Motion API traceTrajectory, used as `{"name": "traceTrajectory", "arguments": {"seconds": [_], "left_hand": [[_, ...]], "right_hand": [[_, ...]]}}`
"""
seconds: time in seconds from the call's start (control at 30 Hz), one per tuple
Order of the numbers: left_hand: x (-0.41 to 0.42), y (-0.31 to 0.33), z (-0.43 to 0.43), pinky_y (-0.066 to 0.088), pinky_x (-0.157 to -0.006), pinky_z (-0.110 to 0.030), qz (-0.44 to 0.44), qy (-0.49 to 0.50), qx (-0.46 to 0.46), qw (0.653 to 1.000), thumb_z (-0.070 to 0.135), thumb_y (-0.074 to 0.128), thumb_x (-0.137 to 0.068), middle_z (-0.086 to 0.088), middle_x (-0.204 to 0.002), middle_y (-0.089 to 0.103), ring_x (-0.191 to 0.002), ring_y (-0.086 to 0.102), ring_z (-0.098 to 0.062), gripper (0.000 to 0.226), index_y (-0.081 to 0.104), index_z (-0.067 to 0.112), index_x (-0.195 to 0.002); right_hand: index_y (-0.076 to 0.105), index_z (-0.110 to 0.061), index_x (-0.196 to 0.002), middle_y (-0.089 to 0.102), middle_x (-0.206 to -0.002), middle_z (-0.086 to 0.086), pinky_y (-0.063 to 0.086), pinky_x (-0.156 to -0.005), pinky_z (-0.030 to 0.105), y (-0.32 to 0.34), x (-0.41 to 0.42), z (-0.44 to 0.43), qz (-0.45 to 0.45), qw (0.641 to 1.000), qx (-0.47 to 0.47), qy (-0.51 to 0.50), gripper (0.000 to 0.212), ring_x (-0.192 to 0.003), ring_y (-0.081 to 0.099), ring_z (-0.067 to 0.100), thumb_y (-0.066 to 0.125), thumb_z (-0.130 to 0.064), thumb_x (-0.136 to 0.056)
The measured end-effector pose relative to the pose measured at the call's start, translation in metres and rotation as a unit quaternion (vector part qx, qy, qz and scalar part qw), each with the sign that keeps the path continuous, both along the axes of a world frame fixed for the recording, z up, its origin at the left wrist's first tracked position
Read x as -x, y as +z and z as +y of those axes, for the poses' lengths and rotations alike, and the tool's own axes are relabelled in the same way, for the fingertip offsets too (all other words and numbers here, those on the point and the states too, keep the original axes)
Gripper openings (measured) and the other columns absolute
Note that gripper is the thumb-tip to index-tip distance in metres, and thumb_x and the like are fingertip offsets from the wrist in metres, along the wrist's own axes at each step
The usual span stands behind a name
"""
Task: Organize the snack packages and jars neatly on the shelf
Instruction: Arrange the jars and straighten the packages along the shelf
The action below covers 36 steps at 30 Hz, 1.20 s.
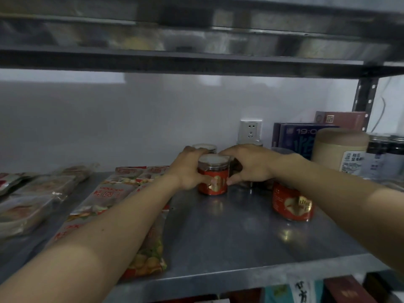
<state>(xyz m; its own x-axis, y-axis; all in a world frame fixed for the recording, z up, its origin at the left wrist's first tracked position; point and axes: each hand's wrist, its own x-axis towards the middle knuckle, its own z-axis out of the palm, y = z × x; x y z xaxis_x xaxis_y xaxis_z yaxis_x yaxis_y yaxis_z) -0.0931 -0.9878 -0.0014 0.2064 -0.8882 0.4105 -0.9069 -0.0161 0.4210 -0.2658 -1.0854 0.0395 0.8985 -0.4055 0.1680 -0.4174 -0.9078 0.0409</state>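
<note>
A red-labelled jar with a pale lid stands on the metal shelf near the middle. My left hand wraps its left side and my right hand grips its right side. Another jar stands right behind it, mostly hidden. A dark jar sits under my right hand, partly hidden. A second red jar stands to the right, under my right forearm. Snack packages lie flat on the shelf's left part, under my left forearm.
More flat packets lie at the far left. At the back right stand a beige canister, blue boxes, a reddish box and dark-lidded jars. A wall socket is behind. Another shelf hangs close overhead.
</note>
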Motion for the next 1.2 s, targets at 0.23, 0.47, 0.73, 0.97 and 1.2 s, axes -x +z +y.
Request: {"name": "traceTrajectory", "arguments": {"seconds": [0.23,0.47,0.73,0.97,1.2], "left_hand": [[0.032,0.014,0.014,0.036,-0.107,-0.034,-0.055,-0.029,0.026,0.998,0.036,0.081,-0.071,-0.009,-0.137,0.044,-0.127,0.04,-0.025,0.08,0.044,0.022,-0.14],[0.118,0.0,0.009,0.042,-0.101,-0.031,0.059,-0.12,0.035,0.99,0.028,0.084,-0.07,0.004,-0.129,0.057,-0.12,0.052,-0.014,0.071,0.05,0.022,-0.132],[0.187,-0.053,-0.018,0.041,-0.1,-0.026,0.282,-0.069,0.048,0.956,0.021,0.081,-0.073,0.005,-0.129,0.057,-0.12,0.053,-0.012,0.076,0.039,0.022,-0.136],[0.17,-0.05,0.017,0.04,-0.09,-0.017,0.268,-0.022,0.063,0.961,0.02,0.083,-0.072,0.011,-0.119,0.057,-0.111,0.053,-0.005,0.073,0.042,0.02,-0.133],[0.125,-0.05,0.062,0.046,-0.092,-0.017,0.264,0.02,0.077,0.961,0.021,0.084,-0.071,0.013,-0.117,0.059,-0.113,0.056,-0.006,0.071,0.044,0.024,-0.129]], "right_hand": [[0.03,-0.025,-0.15,0.04,-0.152,0.002,0.036,-0.111,0.038,0.024,0.063,0.019,-0.044,0.994,0.027,-0.091,0.085,-0.136,0.038,0.023,0.067,-0.058,-0.08],[0.048,-0.015,-0.137,0.057,-0.133,0.003,0.046,-0.092,0.029,0.01,0.139,0.023,-0.215,0.962,-0.089,-0.143,0.074,-0.114,0.056,0.019,0.073,-0.05,-0.078],[0.045,-0.02,-0.135,0.059,-0.125,-0.003,0.049,-0.092,0.029,-0.068,0.153,0.008,-0.399,0.839,-0.345,-0.133,0.075,-0.109,0.058,0.013,0.074,-0.054,-0.075],[0.043,-0.022,-0.135,0.059,-0.113,-0.012,0.048,-0.095,0.029,-0.069,0.131,0.025,-0.378,0.851,-0.356,-0.07,0.081,-0.109,0.057,0.009,0.085,-0.037,-0.068],[0.044,-0.023,-0.131,0.055,-0.098,-0.02,0.049,-0.094,0.027,-0.068,0.081,0.053,-0.349,0.863,-0.365,-0.021,0.077,-0.106,0.057,0.008,0.086,-0.037,-0.068]]}}
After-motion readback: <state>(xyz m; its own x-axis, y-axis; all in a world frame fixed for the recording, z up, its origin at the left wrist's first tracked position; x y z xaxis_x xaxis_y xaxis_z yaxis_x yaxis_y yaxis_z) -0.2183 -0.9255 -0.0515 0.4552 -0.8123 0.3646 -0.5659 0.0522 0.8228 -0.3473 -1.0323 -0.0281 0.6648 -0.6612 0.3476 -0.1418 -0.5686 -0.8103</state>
